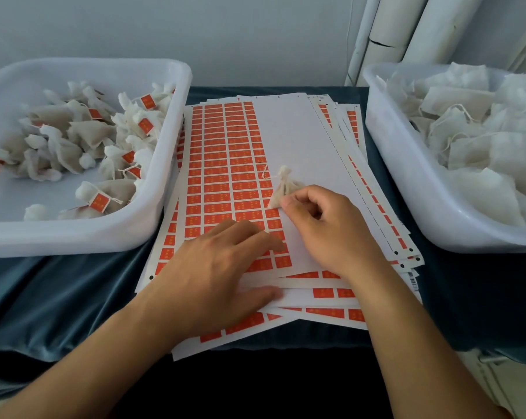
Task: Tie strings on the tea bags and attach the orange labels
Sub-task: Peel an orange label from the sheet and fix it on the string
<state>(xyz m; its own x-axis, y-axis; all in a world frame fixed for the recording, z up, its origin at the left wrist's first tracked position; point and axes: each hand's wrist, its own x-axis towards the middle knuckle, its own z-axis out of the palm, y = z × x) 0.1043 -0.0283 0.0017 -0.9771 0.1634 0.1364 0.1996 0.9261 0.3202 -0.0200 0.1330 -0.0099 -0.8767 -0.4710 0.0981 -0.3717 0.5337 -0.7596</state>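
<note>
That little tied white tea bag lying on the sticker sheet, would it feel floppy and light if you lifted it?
Probably yes. The small tied white tea bag looks like thin soft fabric, gathered at its neck, so it likely sags. The right hand touches it with fingertips only, suggesting lightness. Its slumped base seems unlikely to roll.

Tea bag (283, 189) in right hand (325, 225) pinch: off-white, pale string. Label sheet (225, 176) under left hand (222, 267): white, grid of orange labels. Left of grip, white tray (153, 189), beige bags with orange tags. Right, white tray (407, 189), white bags. Cloth (59, 291) dark teal.
</note>
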